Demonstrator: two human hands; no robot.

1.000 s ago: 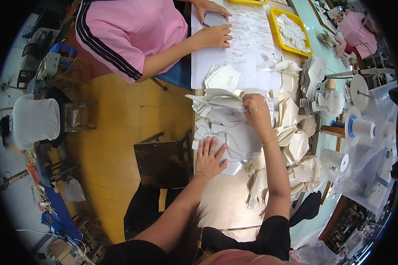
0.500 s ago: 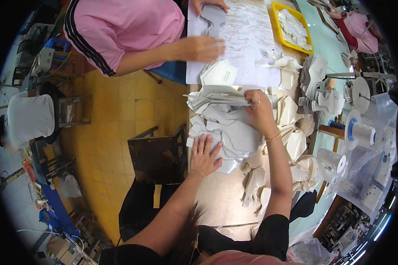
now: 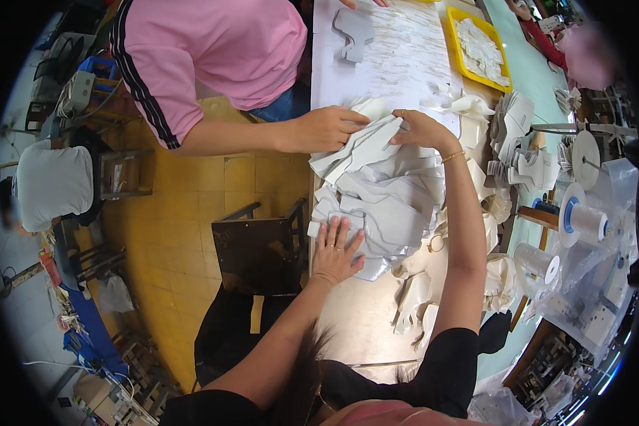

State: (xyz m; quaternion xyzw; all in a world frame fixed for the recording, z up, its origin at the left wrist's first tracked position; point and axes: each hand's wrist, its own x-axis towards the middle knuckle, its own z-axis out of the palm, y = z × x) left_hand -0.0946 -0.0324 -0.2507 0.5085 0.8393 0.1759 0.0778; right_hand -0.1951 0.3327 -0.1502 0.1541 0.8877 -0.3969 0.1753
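Observation:
My left hand (image 3: pixel 336 257) lies flat with fingers spread on a loose pile of white cut fabric pieces (image 3: pixel 390 221). At the far end of that pile, my right hand (image 3: pixel 424 132) pinches the right edge of a bunch of white fabric pieces (image 3: pixel 358 153), which is tilted up off the rest. A co-worker's hand (image 3: pixel 328 129) grips the same bunch from the left. How many layers I hold cannot be made out.
Beyond the pile, a white board (image 3: pixel 397 53) bears a grey curved template (image 3: pixel 353 35). A yellow tray (image 3: pixel 500 83) of white pieces stands at far right. More cut pieces (image 3: pixel 413 302), bundles (image 3: pixel 511 135) and thread spools (image 3: pixel 536 261) lie rightward. A dark stool (image 3: pixel 255 255) stands left.
My right hand has moved farther away with the bunch of fabric pieces. The co-worker's hand has come over from the board and taken hold of it. My left hand stays on the pile.

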